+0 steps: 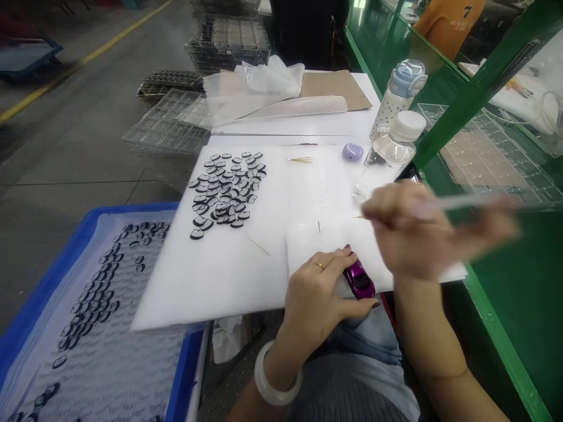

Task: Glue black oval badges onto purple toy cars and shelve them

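Observation:
My left hand (319,293) is closed round a small purple toy car (359,280) at the near edge of the white foam sheet (229,275). My right hand (422,231), smeared by motion, hovers just above and right of the car and pinches a thin pale stick (466,202) whose tip points left. A cluster of several small black-and-white parts (226,190) lies on the foam farther left. Loose toothpick-like sticks (301,159) lie on the foam.
A blue tray (44,287) with several more black parts sits at lower left. Two clear bottles (398,132) and a lilac case (352,152) stand at the back right. Clear blister trays (488,155) rest on the green bench. Another person in orange (448,20) is beyond.

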### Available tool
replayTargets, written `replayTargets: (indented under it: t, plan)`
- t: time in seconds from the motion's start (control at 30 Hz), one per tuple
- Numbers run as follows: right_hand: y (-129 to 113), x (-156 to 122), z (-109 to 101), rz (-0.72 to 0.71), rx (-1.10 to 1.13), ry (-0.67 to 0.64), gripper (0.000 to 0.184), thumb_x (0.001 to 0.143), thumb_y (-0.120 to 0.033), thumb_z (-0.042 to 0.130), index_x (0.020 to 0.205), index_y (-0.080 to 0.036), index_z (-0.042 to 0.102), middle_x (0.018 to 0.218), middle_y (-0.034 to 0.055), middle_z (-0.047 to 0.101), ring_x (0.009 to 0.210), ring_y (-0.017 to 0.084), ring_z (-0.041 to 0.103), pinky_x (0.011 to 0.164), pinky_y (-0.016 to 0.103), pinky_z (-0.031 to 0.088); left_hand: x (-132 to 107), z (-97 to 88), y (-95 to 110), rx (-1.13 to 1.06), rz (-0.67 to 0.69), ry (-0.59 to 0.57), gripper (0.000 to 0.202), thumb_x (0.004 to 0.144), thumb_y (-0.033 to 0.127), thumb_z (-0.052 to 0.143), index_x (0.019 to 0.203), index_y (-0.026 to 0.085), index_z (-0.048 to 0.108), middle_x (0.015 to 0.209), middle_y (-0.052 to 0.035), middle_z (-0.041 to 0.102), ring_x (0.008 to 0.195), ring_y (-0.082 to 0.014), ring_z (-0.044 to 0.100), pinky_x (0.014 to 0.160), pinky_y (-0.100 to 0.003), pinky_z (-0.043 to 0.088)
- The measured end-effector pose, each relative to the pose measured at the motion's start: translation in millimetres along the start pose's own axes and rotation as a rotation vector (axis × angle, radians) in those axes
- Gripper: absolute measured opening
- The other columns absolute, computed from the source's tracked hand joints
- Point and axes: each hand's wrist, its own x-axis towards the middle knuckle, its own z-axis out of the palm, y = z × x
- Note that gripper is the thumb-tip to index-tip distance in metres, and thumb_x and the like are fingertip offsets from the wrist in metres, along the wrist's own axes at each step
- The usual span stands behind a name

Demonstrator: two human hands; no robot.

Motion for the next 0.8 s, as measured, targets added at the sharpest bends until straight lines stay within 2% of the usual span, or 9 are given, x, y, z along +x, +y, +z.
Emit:
replayTargets:
  t: [0.13, 0.23, 0.27, 0.33, 0.4, 0.47, 0.63, 0.73, 0.8]
  plan:
    - [27.4, 9.1, -7.1, 0.154, 0.176, 0.152, 0.042, 0.088, -0.059, 0.047, 0.084, -0.021, 0.065, 0.092, 0.0069, 0.067, 0.092, 0.021, 0.064, 0.086, 0.038, 0.052, -1.2, -0.5, -0.9, 0.014, 0.007, -0.009, 0.059, 0.056, 0.032, 0.094, 0.106, 0.019, 0.066, 0.110, -0.0091, 0.076, 0.099, -0.0296, 0.073, 0.082, -0.046, 0.064]
    - [18.7, -8.3, -24.8, 0.018, 0.045, 0.434, 0.019, 0.086, -0.040, 0.061, 0.086, -0.022, 0.068, 0.086, 0.0022, 0.068, 0.083, 0.016, 0.063, 0.077, 0.029, 0.052, -0.5, -2.1, 0.2, 0.029, 0.034, -0.026, 0.060, 0.055, 0.034, 0.095, 0.106, 0.019, 0.065, 0.110, -0.0082, 0.076, 0.099, -0.0293, 0.073, 0.081, -0.044, 0.064]
    - [11.7, -14.3, -27.8, 0.011, -0.032, 0.415, 0.013, 0.086, -0.033, 0.063, 0.083, -0.022, 0.069, 0.080, 0.0008, 0.067, 0.075, 0.014, 0.063, 0.068, 0.026, 0.051, -0.2, -2.6, 0.6, 0.037, 0.041, -0.032, 0.061, 0.055, 0.034, 0.095, 0.106, 0.018, 0.065, 0.111, -0.0083, 0.075, 0.100, -0.0293, 0.072, 0.081, -0.043, 0.064]
    - [-2.6, -21.3, -24.9, 0.065, -0.207, 0.156, 0.009, 0.087, -0.023, 0.064, 0.084, -0.021, 0.072, 0.074, -0.0001, 0.069, 0.065, 0.013, 0.063, 0.057, 0.024, 0.048, 0.0, -3.1, 0.7, 0.055, 0.043, -0.045, 0.061, 0.056, 0.035, 0.094, 0.106, 0.018, 0.065, 0.111, -0.0082, 0.075, 0.097, -0.0288, 0.072, 0.079, -0.042, 0.064]
    - [-10.5, -19.1, -10.4, 0.092, -0.398, -0.121, 0.014, 0.088, -0.019, 0.061, 0.092, -0.020, 0.075, 0.075, 0.0011, 0.073, 0.060, 0.013, 0.065, 0.055, 0.025, 0.049, -0.6, -2.7, -0.1, 0.080, 0.032, -0.050, 0.060, 0.058, 0.038, 0.093, 0.107, 0.018, 0.064, 0.102, -0.0074, 0.074, 0.089, -0.0273, 0.072, 0.072, -0.040, 0.063]
    - [-9.0, -9.2, 9.4, 0.066, -0.587, -0.229, 0.019, 0.087, -0.015, 0.060, 0.097, -0.018, 0.076, 0.078, 0.0029, 0.075, 0.058, 0.014, 0.065, 0.060, 0.028, 0.050, -1.9, -1.7, -1.6, 0.103, 0.011, -0.043, 0.058, 0.060, 0.043, 0.091, 0.106, 0.018, 0.065, 0.091, -0.0057, 0.072, 0.078, -0.0250, 0.070, 0.063, -0.037, 0.061]
    - [1.4, 2.5, 30.7, -0.089, -0.725, -0.248, 0.017, 0.085, -0.008, 0.060, 0.080, -0.016, 0.075, 0.074, 0.0036, 0.073, 0.064, 0.017, 0.067, 0.061, 0.029, 0.050, -4.9, -0.7, -2.4, 0.124, -0.015, -0.026, 0.044, 0.061, 0.048, 0.088, 0.083, 0.018, 0.065, 0.075, -0.0034, 0.066, 0.064, -0.0228, 0.065, 0.050, -0.036, 0.056]
    - [-11.7, -22.7, 11.1, -0.291, -0.516, -0.053, 0.020, 0.088, -0.007, 0.060, 0.090, -0.020, 0.074, 0.088, 0.0043, 0.073, 0.078, 0.018, 0.069, 0.066, 0.032, 0.055, -4.4, -2.0, -1.0, 0.082, 0.006, -0.017, 0.044, 0.067, 0.042, 0.086, 0.097, 0.018, 0.066, 0.091, -0.0067, 0.073, 0.078, -0.0260, 0.070, 0.064, -0.039, 0.062]
    - [-20.5, -44.9, -7.1, -0.296, -0.418, 0.062, 0.028, 0.086, -0.005, 0.063, 0.101, -0.026, 0.073, 0.093, 0.0034, 0.073, 0.084, 0.020, 0.069, 0.070, 0.035, 0.056, -3.5, -2.8, -0.7, 0.043, 0.021, -0.030, 0.048, 0.068, 0.039, 0.087, 0.106, 0.019, 0.065, 0.107, -0.0086, 0.075, 0.095, -0.0281, 0.072, 0.079, -0.042, 0.063]
